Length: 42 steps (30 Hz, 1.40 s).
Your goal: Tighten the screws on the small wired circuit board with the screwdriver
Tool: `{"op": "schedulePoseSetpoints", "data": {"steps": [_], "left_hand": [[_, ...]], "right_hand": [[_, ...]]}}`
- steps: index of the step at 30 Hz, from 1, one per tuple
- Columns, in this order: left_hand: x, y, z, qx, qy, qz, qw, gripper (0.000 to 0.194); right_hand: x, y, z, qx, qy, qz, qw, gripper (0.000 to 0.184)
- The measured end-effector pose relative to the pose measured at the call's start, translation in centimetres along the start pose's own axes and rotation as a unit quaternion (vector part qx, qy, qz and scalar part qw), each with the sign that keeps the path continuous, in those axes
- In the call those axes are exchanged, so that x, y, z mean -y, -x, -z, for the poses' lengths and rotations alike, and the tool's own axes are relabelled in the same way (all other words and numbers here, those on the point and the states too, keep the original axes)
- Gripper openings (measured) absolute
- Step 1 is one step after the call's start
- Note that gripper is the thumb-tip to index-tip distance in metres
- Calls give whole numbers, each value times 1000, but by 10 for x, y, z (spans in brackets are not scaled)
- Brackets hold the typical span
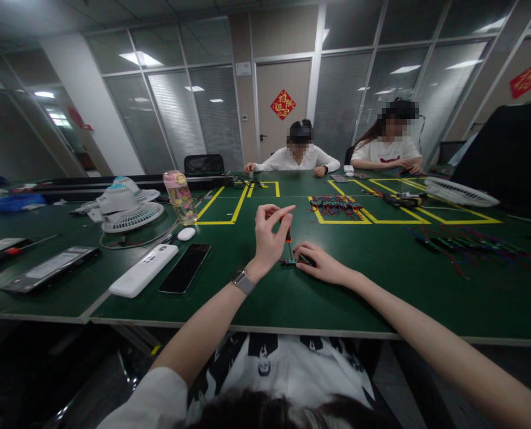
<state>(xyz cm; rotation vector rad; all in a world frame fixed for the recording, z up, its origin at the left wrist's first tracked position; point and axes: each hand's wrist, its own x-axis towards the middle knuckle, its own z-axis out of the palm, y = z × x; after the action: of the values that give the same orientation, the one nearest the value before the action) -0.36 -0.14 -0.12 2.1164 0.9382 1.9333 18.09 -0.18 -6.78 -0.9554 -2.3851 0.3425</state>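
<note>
My left hand (272, 238), with a watch on its wrist, is raised over the green table and closed around the handle of a small screwdriver (291, 249). The screwdriver stands upright, its thin shaft pointing down at a small green circuit board (288, 262) that lies on the table. Thin wires show at the board's left end. My right hand (316, 262) rests on the table with its fingertips pressed at the board's right side. A dark item (307, 260) shows beneath those fingers; I cannot make out what it is.
A black phone (185, 268), a white power bank (144, 270), a white earbud case (186, 233), a bottle (180, 198) and a white fan (133, 214) stand to the left. Wired boards (335, 206) lie inside yellow tape (345, 221), others (471, 244) farther right. Two people sit opposite.
</note>
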Motion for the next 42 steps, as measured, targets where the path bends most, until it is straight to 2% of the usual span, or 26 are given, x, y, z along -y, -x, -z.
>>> {"op": "schedulePoseSetpoints", "data": {"steps": [4, 9, 14, 16, 21, 24, 31, 38, 42], "left_hand": [[4, 1, -2, 38, 54, -16, 998, 36], [6, 2, -5, 33, 79, 0, 996, 32], [2, 0, -2, -1, 4, -12, 1000, 22], [1, -1, -1, 9, 2, -12, 1000, 24], [4, 2, -4, 57, 94, 0, 994, 34], [5, 3, -6, 43, 100, 8, 994, 32], [-1, 1, -2, 2, 1, -16, 1000, 20], [5, 3, -4, 52, 78, -2, 996, 36], [5, 3, -6, 27, 49, -5, 998, 30]], "right_hand": [[0, 0, 0, 2, 2, 3, 1000, 5], [1, 0, 1, 4, 1, 1, 1000, 5], [1, 0, 0, 2, 0, 2, 1000, 5], [1, 0, 0, 1, -1, 3, 1000, 5], [1, 0, 0, 0, -2, 2, 1000, 5], [1, 0, 0, 1, -3, 3, 1000, 5], [-1, 0, -1, 0, 1, 1, 1000, 5], [-1, 0, -1, 3, -2, -2, 1000, 5], [0, 0, 0, 3, -2, -1, 1000, 5]]}}
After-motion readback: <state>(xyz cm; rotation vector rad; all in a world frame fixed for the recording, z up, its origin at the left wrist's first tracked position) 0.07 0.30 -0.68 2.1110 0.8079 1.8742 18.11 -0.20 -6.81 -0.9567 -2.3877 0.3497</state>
